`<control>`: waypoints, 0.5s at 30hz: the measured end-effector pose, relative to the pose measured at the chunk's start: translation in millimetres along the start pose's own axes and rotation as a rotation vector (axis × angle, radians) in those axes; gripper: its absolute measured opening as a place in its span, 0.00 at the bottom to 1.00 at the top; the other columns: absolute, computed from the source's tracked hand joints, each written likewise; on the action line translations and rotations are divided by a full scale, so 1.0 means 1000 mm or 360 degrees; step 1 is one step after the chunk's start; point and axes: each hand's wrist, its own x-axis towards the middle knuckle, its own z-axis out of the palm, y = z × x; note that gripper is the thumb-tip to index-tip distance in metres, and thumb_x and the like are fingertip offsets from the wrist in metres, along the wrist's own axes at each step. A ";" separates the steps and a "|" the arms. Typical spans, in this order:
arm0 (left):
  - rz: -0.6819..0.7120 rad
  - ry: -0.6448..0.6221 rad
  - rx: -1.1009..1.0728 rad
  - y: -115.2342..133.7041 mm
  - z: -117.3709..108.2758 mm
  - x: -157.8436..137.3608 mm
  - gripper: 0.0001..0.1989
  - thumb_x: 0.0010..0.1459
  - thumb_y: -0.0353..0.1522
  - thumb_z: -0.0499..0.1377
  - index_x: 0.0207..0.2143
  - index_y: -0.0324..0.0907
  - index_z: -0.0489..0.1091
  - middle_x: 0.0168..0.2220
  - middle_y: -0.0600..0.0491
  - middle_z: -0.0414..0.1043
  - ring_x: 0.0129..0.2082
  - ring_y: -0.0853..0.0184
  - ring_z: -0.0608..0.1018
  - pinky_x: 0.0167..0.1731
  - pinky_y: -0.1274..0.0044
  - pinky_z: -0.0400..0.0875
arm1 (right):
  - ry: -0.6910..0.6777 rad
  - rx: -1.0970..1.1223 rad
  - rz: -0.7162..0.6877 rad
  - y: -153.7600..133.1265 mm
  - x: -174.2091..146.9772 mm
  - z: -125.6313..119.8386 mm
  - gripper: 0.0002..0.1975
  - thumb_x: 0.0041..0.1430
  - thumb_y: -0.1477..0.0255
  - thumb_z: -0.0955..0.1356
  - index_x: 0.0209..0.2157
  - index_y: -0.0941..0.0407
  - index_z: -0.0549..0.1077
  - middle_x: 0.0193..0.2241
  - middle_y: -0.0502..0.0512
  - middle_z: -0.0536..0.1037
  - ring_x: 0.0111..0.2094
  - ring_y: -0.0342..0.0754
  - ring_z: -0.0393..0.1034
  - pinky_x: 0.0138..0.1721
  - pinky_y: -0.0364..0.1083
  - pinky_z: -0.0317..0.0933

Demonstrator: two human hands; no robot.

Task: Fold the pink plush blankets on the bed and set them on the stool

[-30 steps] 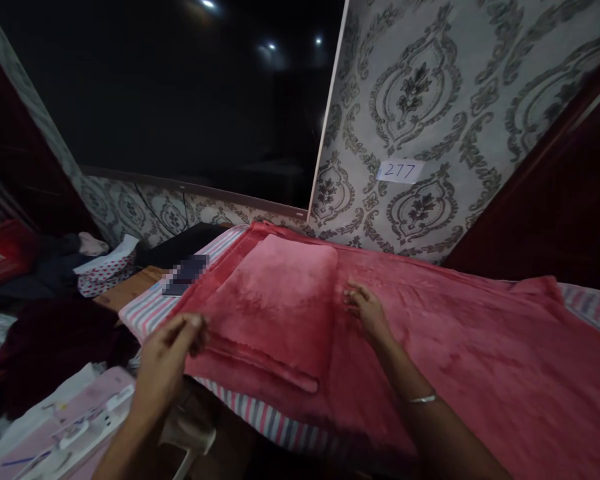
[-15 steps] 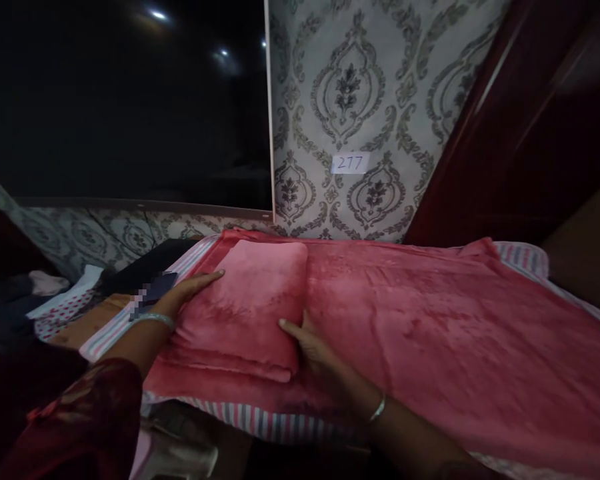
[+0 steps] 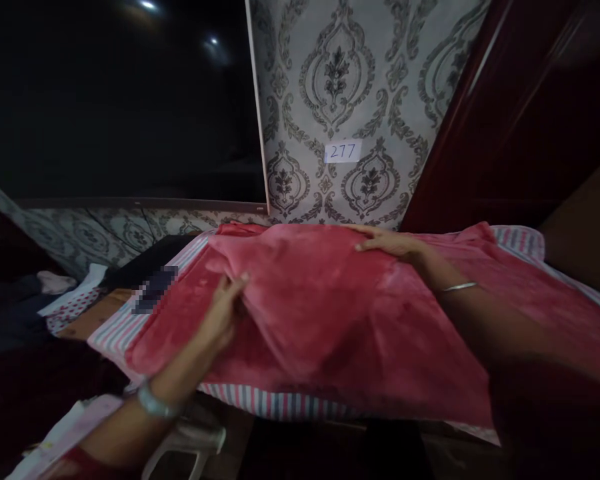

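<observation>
A pinkish-red plush cloth point(image 3: 325, 300) is spread partly open, lifted and creased between my two hands. My left hand point(image 3: 226, 305) pinches its left edge, thumb on top and fingers curled beneath. At the far edge, my right hand point(image 3: 387, 241) grips the cloth with thumb and fingers apart around it. Underneath lies a red plush cover point(image 3: 180, 313) of the same colour. A striped cloth point(image 3: 280, 403) in blue, pink and white shows below that cover along the front and left edges.
A blurred dark phone-like object point(image 3: 155, 290) lies on the left striped edge. Behind are a large dark television point(image 3: 125, 107) and patterned wallpaper with a "277" paper label point(image 3: 343, 151). A white plastic stool point(image 3: 195, 440) stands below the front edge. Clothes point(image 3: 75, 300) are piled at left.
The cloth was a neat folded bundle at the left and is now opened out towards the right. My right hand moved up and right to its far edge; my left hand moved right and nearer.
</observation>
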 end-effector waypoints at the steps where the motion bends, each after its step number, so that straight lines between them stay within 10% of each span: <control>1: -0.0135 -0.0145 -0.0091 -0.023 0.002 -0.021 0.18 0.52 0.33 0.70 0.45 0.45 0.72 0.43 0.53 0.81 0.38 0.64 0.83 0.42 0.72 0.79 | 0.0033 -0.0118 0.0064 0.010 -0.006 -0.022 0.33 0.41 0.66 0.78 0.53 0.49 0.78 0.45 0.51 0.83 0.44 0.55 0.77 0.51 0.55 0.71; 4: -0.0806 -0.0287 -0.0307 -0.081 -0.006 -0.064 0.11 0.51 0.33 0.68 0.36 0.41 0.72 0.39 0.47 0.80 0.40 0.56 0.84 0.47 0.66 0.78 | 0.0256 -0.0518 0.0343 0.057 -0.030 -0.062 0.32 0.40 0.64 0.78 0.52 0.52 0.80 0.42 0.57 0.84 0.45 0.60 0.77 0.54 0.59 0.69; 6: -0.0882 -0.0164 -0.0446 -0.096 -0.018 -0.071 0.08 0.52 0.32 0.66 0.33 0.40 0.70 0.41 0.42 0.80 0.43 0.55 0.84 0.51 0.66 0.77 | 0.0452 -0.0649 0.0475 0.094 -0.051 -0.069 0.31 0.43 0.62 0.78 0.51 0.54 0.80 0.44 0.62 0.83 0.49 0.64 0.76 0.58 0.62 0.66; 15: -0.0735 0.0089 -0.0156 -0.028 -0.052 0.024 0.12 0.61 0.38 0.57 0.39 0.39 0.73 0.31 0.44 0.80 0.35 0.55 0.84 0.37 0.65 0.81 | 0.1070 0.0046 0.0470 0.165 -0.117 -0.040 0.31 0.59 0.53 0.69 0.62 0.49 0.70 0.58 0.58 0.77 0.59 0.59 0.71 0.59 0.57 0.67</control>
